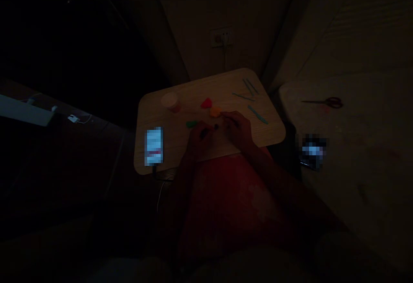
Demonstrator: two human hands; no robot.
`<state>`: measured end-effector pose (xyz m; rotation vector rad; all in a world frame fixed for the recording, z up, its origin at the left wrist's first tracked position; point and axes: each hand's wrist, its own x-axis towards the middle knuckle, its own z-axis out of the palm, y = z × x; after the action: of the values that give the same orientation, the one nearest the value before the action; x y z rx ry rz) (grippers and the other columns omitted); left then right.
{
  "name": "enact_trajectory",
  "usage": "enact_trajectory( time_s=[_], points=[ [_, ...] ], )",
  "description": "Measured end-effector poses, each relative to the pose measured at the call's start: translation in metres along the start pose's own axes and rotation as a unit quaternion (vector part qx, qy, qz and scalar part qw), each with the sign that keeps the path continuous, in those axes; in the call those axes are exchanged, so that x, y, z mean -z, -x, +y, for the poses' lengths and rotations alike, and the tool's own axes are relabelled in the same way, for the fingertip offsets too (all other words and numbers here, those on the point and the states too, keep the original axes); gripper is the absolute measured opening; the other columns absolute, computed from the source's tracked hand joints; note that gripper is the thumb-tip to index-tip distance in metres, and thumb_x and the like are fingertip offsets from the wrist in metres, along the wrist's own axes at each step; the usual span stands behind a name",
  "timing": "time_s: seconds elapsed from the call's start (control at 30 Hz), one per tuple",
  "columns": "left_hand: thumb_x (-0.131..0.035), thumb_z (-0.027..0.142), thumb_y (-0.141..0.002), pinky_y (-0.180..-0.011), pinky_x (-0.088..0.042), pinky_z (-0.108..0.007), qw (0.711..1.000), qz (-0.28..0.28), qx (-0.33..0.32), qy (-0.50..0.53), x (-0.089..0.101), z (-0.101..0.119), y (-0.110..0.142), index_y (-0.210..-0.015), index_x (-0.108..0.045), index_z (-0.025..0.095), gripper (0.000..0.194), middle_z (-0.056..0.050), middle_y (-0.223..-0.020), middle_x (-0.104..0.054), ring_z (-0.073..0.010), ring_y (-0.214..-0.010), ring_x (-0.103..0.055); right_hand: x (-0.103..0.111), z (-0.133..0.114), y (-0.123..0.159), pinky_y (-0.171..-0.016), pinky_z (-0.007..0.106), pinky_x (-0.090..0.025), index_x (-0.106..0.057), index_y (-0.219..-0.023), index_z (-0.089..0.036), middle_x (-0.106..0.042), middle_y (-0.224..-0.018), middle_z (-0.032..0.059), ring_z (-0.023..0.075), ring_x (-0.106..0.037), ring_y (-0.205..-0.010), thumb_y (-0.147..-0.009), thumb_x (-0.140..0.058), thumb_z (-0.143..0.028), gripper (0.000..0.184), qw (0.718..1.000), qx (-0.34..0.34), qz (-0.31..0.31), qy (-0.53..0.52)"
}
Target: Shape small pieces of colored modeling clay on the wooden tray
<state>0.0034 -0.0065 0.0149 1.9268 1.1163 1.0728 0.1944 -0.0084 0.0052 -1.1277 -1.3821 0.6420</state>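
Dark all round, with a wall socket (221,37) faintly visible beyond the far edge of a small, light, rounded bench (180,145). Off its right side, see a pale surface (348,145) bearing dark-handled scissors (322,101) and, nearer, a lit device (312,152), blurred out. On the bench, find a lit phone (154,146) by the near left corner, also blurred out, with a dark cable (154,172) running off past the near edge. Farther up the left part, toward the far left corner, note a pale cup (170,101).

Around the middle of the bench, see a red piece (206,103), with an orange piece (215,111) just beside, toward the near edge. Find a green piece (192,124) to the left, right by the left hand (200,136), and a small dark piece (216,126) between both hands. Toward the far right corner, count three thin blue-grey strips (248,87), two side by side and one lying across below; find a broader strip (258,114) near the right edge.

Have the left hand low over the near part, fingers bent and drawn in; cannot tell whether holding anything. Have the right hand (239,129) with fingers narrow and reaching to the orange piece's right side; too dark to tell a grip from a touch.
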Motion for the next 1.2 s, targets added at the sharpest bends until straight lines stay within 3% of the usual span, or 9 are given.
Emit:
enact_trajectory(
  time_s=[0.1, 0.23, 0.37, 0.47, 0.6, 0.67, 1.03, 1.2],
  points=[
    [-0.063, 0.025, -0.091, -0.072, -0.045, -0.029, 1.000, 0.001, -0.001, -0.005, 0.0001, 0.0000, -0.0002, -0.084, -0.064, 0.019, 0.009, -0.002, -0.085, -0.062, -0.0161, -0.078, -0.056, -0.0012, 0.0022, 0.0005, -0.088, 0.039, -0.058, -0.076, -0.114, -0.026, -0.075, -0.106, 0.0076, 0.0213, -0.070, -0.097, -0.094, -0.057, -0.028, 0.028, 1.000, 0.006, 0.011, -0.020],
    [-0.062, 0.027, -0.092, -0.075, -0.045, -0.030, 1.000, 0.005, -0.001, -0.005, -0.0006, 0.0006, -0.0004, -0.083, -0.064, 0.020, 0.012, -0.002, -0.085, -0.062, -0.0165, -0.079, -0.056, -0.0041, 0.0012, 0.0037, -0.070, 0.033, -0.058, -0.067, -0.126, -0.025, -0.076, -0.096, 0.0051, 0.0170, -0.069, -0.073, -0.095, -0.058, -0.034, 0.033, 0.995, -0.062, 0.003, -0.074],
    [-0.061, 0.024, -0.092, -0.073, -0.045, -0.030, 1.000, 0.004, 0.001, 0.002, -0.0008, 0.0010, 0.0000, -0.084, -0.065, 0.019, 0.010, -0.002, -0.086, -0.063, -0.0163, -0.078, -0.056, -0.0039, -0.0019, 0.0045, -0.059, 0.028, -0.051, -0.073, -0.096, -0.022, -0.070, -0.070, 0.0008, 0.0147, -0.061, -0.057, -0.094, -0.061, -0.038, 0.021, 0.993, -0.104, -0.008, -0.048],
    [-0.062, 0.025, -0.091, -0.075, -0.046, -0.031, 1.000, 0.004, 0.004, -0.001, -0.0005, 0.0016, 0.0002, -0.084, -0.065, 0.020, 0.010, -0.003, -0.086, -0.063, -0.0172, -0.080, -0.057, -0.0030, -0.0008, 0.0036, -0.065, 0.030, -0.053, -0.076, -0.086, -0.022, -0.073, -0.073, 0.0022, 0.0161, -0.064, -0.064, -0.088, -0.068, -0.035, 0.016, 0.996, -0.088, -0.009, -0.023],
    [-0.062, 0.025, -0.091, -0.075, -0.046, -0.031, 1.000, 0.004, 0.011, -0.007, -0.0003, 0.0026, 0.0001, -0.084, -0.065, 0.020, 0.010, -0.002, -0.086, -0.063, -0.0170, -0.080, -0.057, -0.0034, 0.0017, 0.0032, -0.079, 0.032, -0.057, -0.078, -0.098, -0.023, -0.078, -0.100, 0.0061, 0.0195, -0.072, -0.088, -0.084, -0.071, -0.031, 0.018, 0.997, -0.067, 0.001, -0.035],
    [-0.062, 0.024, -0.091, -0.074, -0.045, -0.030, 1.000, 0.005, 0.012, -0.007, -0.0002, 0.0029, 0.0000, -0.083, -0.064, 0.019, 0.010, -0.002, -0.085, -0.062, -0.0165, -0.079, -0.056, -0.0041, 0.0013, 0.0034, -0.079, 0.032, -0.058, -0.078, -0.104, -0.023, -0.078, -0.105, 0.0072, 0.0196, -0.073, -0.090, -0.085, -0.071, -0.031, 0.022, 0.996, -0.076, -0.001, -0.056],
    [-0.062, 0.023, -0.090, -0.077, -0.046, -0.032, 1.000, 0.000, 0.006, -0.006, 0.0002, 0.0002, 0.0003, -0.084, -0.065, 0.019, 0.007, -0.003, -0.086, -0.063, -0.0176, -0.081, -0.057, -0.0042, 0.0015, 0.0028, -0.085, 0.034, -0.059, -0.076, -0.109, -0.024, -0.079, -0.104, 0.0069, 0.0201, -0.075, -0.094, -0.086, -0.067, -0.028, 0.025, 0.995, -0.078, -0.020, -0.062],
    [-0.061, 0.024, -0.091, -0.079, -0.047, -0.032, 1.000, -0.006, 0.011, -0.004, 0.0010, 0.0027, 0.0001, -0.085, -0.065, 0.020, 0.009, -0.003, -0.088, -0.064, -0.0178, -0.082, -0.058, -0.0040, 0.0006, 0.0025, -0.082, 0.034, -0.058, -0.080, -0.095, -0.022, -0.080, -0.098, 0.0072, 0.0203, -0.074, -0.087, -0.084, -0.071, -0.031, 0.017, 0.997, -0.073, -0.016, -0.038]
  ],
)
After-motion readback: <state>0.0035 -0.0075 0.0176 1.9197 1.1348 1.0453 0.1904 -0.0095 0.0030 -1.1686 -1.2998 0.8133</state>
